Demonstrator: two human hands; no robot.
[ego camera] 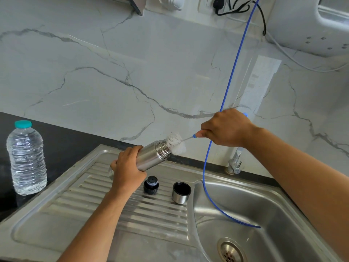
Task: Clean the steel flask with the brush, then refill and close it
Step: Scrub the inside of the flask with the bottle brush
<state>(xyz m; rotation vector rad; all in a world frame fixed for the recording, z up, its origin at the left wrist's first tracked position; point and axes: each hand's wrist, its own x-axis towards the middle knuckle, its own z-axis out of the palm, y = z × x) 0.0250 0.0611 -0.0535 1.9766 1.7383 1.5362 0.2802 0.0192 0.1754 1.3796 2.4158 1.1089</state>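
Two hands work above the sink's drainboard: left hand has its fingers wrapped around the steel flask, held tilted, mouth up-right. Right hand grips the brush handle; white bristles sit at the flask's mouth. Stopper and cup lid stand on the drainboard just near of the flask; water bottle stands on the table, far left.

No text, brand, number or sign can be read. A white strip fixed to the far marble wall, right of centre, carries a few grey marks, but these are too blurred to be made out. No label is seen on the water bottle at the left.
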